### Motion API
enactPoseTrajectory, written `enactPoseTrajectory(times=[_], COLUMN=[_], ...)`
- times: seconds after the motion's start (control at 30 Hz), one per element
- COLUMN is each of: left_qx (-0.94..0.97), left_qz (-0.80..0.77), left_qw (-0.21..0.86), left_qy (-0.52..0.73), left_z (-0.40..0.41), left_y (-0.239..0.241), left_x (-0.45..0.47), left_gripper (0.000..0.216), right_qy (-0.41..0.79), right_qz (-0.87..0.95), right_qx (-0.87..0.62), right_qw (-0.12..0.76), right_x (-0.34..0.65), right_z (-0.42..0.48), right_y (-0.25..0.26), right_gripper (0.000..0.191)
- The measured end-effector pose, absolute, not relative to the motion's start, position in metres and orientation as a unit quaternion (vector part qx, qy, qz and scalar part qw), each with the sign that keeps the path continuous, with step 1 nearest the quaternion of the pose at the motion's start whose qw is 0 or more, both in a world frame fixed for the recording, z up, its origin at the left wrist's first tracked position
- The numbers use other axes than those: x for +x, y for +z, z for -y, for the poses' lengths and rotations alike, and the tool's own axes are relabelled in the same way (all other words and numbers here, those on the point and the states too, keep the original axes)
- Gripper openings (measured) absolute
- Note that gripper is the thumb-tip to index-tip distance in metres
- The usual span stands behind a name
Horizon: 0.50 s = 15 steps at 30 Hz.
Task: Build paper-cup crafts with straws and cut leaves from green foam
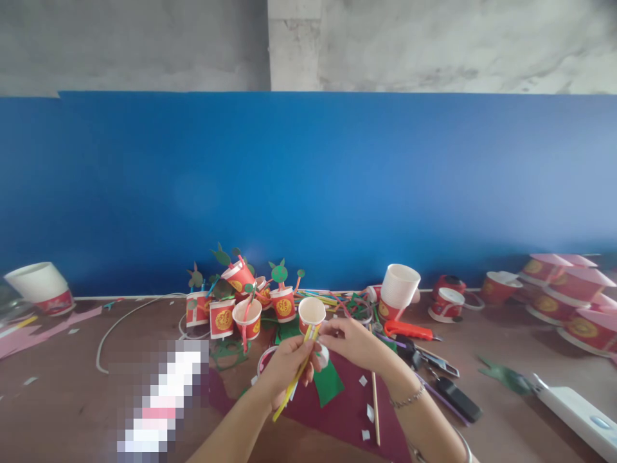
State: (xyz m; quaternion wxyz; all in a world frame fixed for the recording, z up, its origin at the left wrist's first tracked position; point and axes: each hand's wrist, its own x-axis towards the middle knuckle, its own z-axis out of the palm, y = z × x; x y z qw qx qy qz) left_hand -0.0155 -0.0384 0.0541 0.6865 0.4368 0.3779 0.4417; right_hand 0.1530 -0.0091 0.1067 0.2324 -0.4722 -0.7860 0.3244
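Your forearms (236, 421) converge where your left hand (288, 361) pinches slim yellow strips (290, 389) slanting away rightward, your right hand (348, 339) curled by their far end, its grip unclear.

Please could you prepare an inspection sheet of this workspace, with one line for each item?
Surface: brown table, partly covered by a dark-red paper sheet.
Job's things: slender yellow strips, held before a red-and-white paper cup.
Clutter: white paper scraps, an orange plastic-handled cutter, a pale wooden stick.
Left hand: gripping the strips.
Right hand: beside the strips' upper end; contact unclear.
Cables: thin white cord, curving across the table's left side.
Surroundings: blue panel, with grey concrete wall above.
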Motion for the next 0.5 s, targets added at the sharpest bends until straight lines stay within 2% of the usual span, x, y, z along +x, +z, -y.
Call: enactPoseTrajectory(times=[0.33,0.5], left_qx=[0.455,0.446], left_qz=[-0.361,-0.35], left_qw=[0.7,0.715], left_qy=[0.417,0.409], left_z=[0.0394,0.0396], left_y=[0.0581,0.0566], left_x=[-0.0169,-0.016], left_gripper=[0.05,0.049], right_qy=[0.353,0.372], right_qz=[0.743,0.751], right_qx=[-0.477,-0.454], right_qw=[0.308,0.304], right_x=[0.1423,0.1431], right_z=[0.0068,0.0063], right_y=[0.1024,0.1021], right_gripper=[0.022,0.023])
